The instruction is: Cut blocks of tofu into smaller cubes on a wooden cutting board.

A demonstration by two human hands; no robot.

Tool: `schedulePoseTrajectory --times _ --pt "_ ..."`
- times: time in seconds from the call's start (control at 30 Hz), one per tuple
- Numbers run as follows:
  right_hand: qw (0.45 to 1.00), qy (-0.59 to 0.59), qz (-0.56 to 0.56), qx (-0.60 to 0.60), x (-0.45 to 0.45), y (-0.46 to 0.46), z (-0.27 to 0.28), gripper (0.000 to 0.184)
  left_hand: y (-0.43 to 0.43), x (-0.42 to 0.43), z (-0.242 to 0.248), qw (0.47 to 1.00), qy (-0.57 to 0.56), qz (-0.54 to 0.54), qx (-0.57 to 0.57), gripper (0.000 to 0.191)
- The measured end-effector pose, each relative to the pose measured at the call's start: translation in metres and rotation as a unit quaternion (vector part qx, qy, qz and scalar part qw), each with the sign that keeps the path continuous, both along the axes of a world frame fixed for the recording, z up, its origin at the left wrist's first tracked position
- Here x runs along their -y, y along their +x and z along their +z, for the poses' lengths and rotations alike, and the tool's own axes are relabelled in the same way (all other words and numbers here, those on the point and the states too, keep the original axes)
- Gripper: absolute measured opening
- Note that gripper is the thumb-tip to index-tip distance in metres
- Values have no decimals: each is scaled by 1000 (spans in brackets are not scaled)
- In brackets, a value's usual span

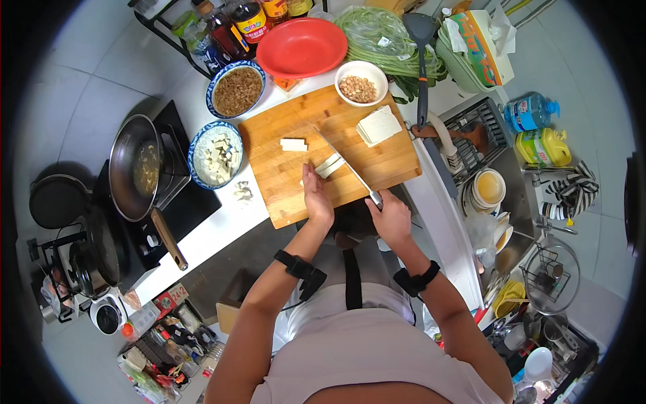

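A wooden cutting board (282,177) lies before me on the white counter. My right hand (391,214) grips the handle of a kitchen knife (348,164), its blade slanting up and left over the board. Beside the blade lie cut strips of white tofu (330,166), close to the fingertips of my left hand (318,197), which rests on the board, fingers together and extended. Farther left is a small tofu piece (293,145); stacked tofu slabs (378,125) sit at the board's right. A blue-rimmed bowl (216,154) left of the board holds tofu cubes.
A bowl of peanuts (357,88) touches the board's far edge. Behind are a bowl of brown minced food (236,92), a red plate (302,46) and green beans (383,40). A frying pan (136,169) sits on the stove at left; a sink (520,202) is at right.
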State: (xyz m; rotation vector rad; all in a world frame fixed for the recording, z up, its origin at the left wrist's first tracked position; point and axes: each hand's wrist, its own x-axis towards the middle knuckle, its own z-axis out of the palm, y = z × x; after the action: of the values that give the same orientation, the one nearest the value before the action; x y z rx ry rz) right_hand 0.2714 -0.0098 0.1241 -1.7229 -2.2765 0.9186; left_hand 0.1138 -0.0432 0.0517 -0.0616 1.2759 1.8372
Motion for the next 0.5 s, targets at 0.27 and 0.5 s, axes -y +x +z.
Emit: schedulePoseTrajectory --times 0.27,0.5 --pt "999 32 24 5 -6 6 -5 30 12 -5 5 998 25 43 -27 59" --pt "997 52 56 -13 -3 7 -11 29 18 -2 3 998 18 44 -32 59"
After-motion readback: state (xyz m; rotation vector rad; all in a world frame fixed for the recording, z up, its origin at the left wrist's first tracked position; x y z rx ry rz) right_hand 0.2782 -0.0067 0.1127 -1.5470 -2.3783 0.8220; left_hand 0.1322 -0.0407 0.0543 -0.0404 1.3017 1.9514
